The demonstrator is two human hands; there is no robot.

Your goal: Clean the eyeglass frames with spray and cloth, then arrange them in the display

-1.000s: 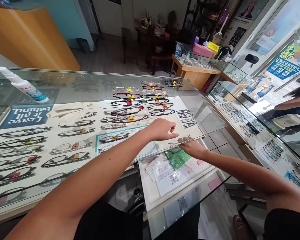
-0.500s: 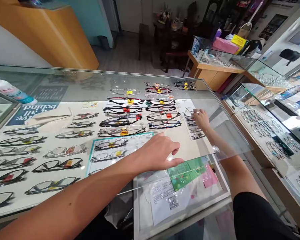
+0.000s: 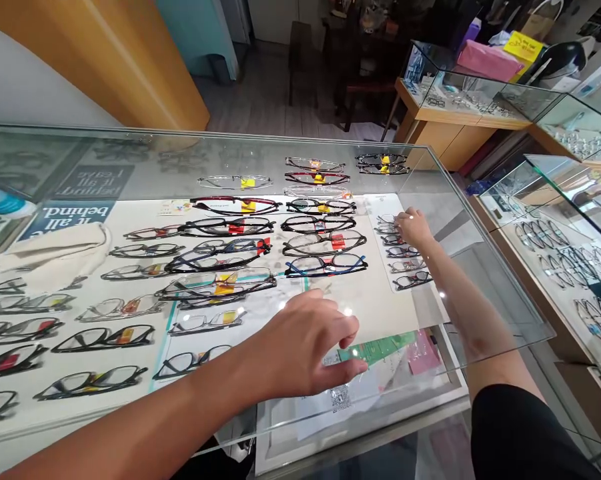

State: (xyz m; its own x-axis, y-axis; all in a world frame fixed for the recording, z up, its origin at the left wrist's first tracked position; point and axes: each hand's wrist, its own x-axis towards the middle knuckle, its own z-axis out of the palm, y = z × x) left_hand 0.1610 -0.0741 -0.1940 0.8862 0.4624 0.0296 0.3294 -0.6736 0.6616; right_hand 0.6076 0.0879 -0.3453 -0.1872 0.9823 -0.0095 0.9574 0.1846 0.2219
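Note:
My left hand (image 3: 310, 343) is over the glass top of the display case (image 3: 260, 417), its thumb and curled fingers apart with nothing between them. Under the glass, my right hand (image 3: 414, 230) reaches to the far end of a column of small eyeglasses on a white card (image 3: 379, 259). Its fingertips are bent at a thin-framed pair (image 3: 386, 219); whether they grip it is too small to tell. Left of the card, blue-black glasses (image 3: 326, 267) and several others with coloured tags lie on top of the glass.
A beige cloth (image 3: 55, 257) and a blue-and-white bottle (image 3: 3, 200) lie at the left. Below the glass, an open drawer (image 3: 360, 443) holds papers and a green leaflet (image 3: 380, 350). More glass showcases (image 3: 480, 120) stand at the right.
The view has shifted closer and tilted down. My left hand appears lower over the glass edge, its fingers still apart. My right hand remains at the card's far glasses.

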